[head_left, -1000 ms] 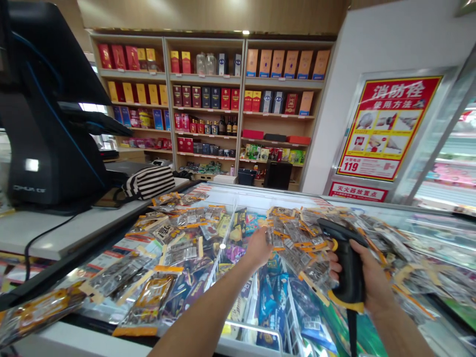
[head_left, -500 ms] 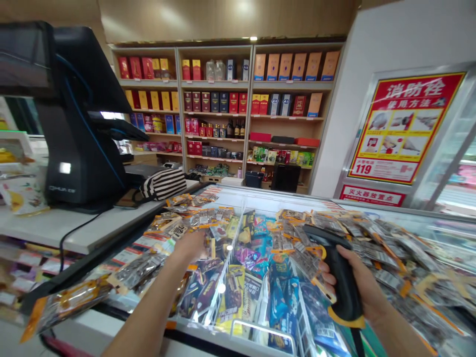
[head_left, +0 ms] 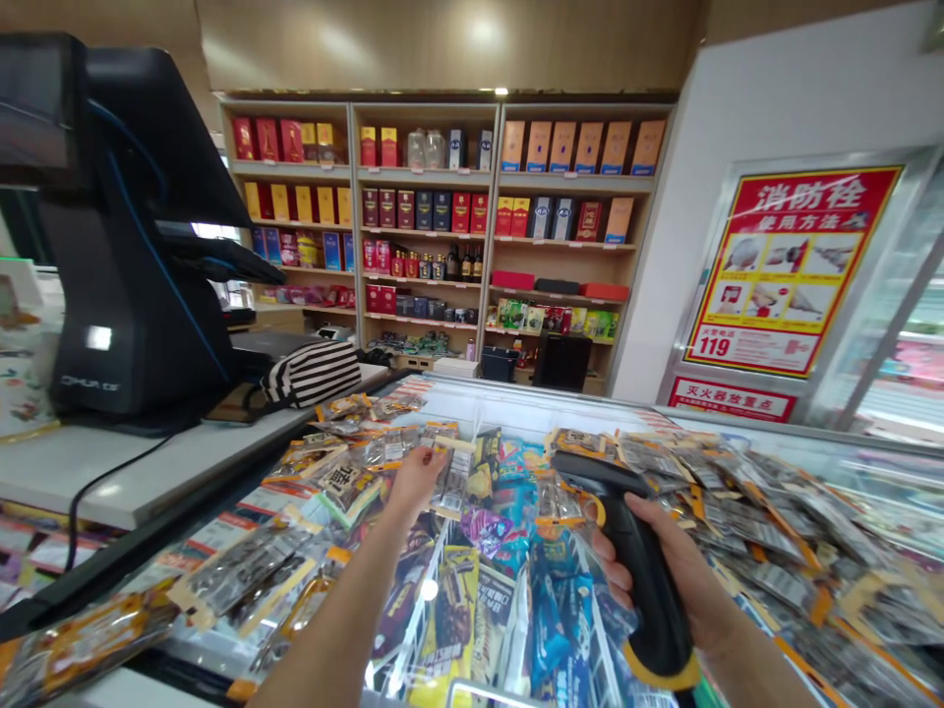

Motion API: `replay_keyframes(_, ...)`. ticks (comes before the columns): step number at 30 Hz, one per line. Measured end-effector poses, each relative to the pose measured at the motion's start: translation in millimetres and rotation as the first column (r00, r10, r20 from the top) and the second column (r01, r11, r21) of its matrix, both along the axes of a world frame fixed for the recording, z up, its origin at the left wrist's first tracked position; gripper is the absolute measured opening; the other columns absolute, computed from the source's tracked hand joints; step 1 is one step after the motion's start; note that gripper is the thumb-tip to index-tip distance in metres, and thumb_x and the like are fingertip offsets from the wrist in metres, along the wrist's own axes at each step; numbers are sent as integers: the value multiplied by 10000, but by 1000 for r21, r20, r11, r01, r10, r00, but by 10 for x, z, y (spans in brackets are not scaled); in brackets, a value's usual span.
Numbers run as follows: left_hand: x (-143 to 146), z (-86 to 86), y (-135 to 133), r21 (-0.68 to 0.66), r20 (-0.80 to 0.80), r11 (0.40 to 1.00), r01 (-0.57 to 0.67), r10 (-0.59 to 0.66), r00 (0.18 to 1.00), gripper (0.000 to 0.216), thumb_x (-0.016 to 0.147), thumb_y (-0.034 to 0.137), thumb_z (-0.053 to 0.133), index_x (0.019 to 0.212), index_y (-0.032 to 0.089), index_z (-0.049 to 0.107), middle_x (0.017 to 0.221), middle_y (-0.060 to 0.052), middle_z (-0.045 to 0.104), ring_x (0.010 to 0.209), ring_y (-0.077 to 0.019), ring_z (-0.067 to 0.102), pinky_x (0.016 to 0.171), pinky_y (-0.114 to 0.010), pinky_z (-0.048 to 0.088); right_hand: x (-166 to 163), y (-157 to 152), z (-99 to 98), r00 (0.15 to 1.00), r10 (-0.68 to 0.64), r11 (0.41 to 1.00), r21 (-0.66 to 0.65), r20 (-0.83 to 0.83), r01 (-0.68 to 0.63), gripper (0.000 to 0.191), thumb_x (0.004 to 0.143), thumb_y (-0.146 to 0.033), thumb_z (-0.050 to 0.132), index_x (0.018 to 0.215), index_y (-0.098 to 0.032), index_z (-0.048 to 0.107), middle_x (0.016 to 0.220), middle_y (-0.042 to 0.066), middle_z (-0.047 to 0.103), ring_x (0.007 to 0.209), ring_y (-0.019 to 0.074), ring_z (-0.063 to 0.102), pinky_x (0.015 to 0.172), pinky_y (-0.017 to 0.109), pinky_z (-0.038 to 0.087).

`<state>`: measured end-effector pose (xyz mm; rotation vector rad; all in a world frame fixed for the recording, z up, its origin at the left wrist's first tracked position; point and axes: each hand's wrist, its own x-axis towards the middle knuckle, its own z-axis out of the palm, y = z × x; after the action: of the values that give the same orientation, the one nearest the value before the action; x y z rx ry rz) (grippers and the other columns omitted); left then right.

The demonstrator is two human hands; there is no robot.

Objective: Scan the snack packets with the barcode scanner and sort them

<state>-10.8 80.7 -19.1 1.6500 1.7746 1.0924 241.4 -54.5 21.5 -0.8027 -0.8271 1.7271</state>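
My left hand (head_left: 414, 482) pinches the edge of a small clear snack packet (head_left: 455, 476) above the glass top of a freezer. In my right hand (head_left: 693, 570) is a black and yellow barcode scanner (head_left: 653, 580), fingers wrapped round its handle and its head toward the packet. Just left of my left hand lies a packet with bold dark print (head_left: 346, 487), among several others. A large heap of similar packets (head_left: 774, 511) spreads over the glass right of the scanner. Beneath the glass, wire baskets hold wrapped ice creams (head_left: 550, 610).
At the left, a black checkout terminal (head_left: 140, 246) and a striped pouch (head_left: 314, 374) stand on a white counter (head_left: 110, 477). Shelves (head_left: 428, 179) of boxes and bottles line the back wall. A red and yellow sign (head_left: 796, 270) hangs on the right.
My left hand has moved right and lifted a packet toward the scanner. The scanner has shifted a little left in my right hand. My view has turned slightly.
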Motion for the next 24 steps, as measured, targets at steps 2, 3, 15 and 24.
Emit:
replay_keyframes(2, 1, -17, 6, 26, 109, 999, 19, -22, 994, 250, 785, 316, 436, 940, 133, 510, 880, -29, 560, 729, -121, 546, 649, -309, 457, -8, -46, -22, 1000, -10, 1000, -7, -4, 9, 292, 754, -405, 401, 824, -155, 533, 562, -1, 525, 384, 74, 455, 346, 202, 394)
replay_keyframes(3, 8, -17, 3, 42, 161, 999, 27, -34, 986, 251, 785, 312, 438, 948, 134, 507, 888, -30, 559, 730, -121, 546, 650, -310, 458, -24, -62, -31, 1000, -8, 1000, -10, -6, 8, 291, 754, -407, 401, 818, -156, 533, 561, -2, 526, 383, 73, 455, 345, 202, 395)
replay_keyframes(15, 32, -46, 11, 128, 504, 985, -114, 34, 863, 255, 778, 295, 455, 975, 139, 495, 930, -37, 548, 775, -134, 541, 672, -324, 457, -205, -114, -124, 987, 72, 991, -119, 147, -55, 286, 736, -420, 432, 733, -150, 524, 519, -8, 536, 357, 73, 462, 319, 190, 397)
replay_keyframes(24, 78, -26, -42, 71, 554, 992, -107, 50, 831, 261, 778, 292, 455, 989, 142, 486, 923, -36, 545, 753, -128, 541, 648, -310, 462, -23, -117, 0, 993, -2, 997, -73, 119, 10, 276, 737, -401, 428, 795, -150, 524, 540, 2, 531, 369, 83, 465, 334, 204, 398)
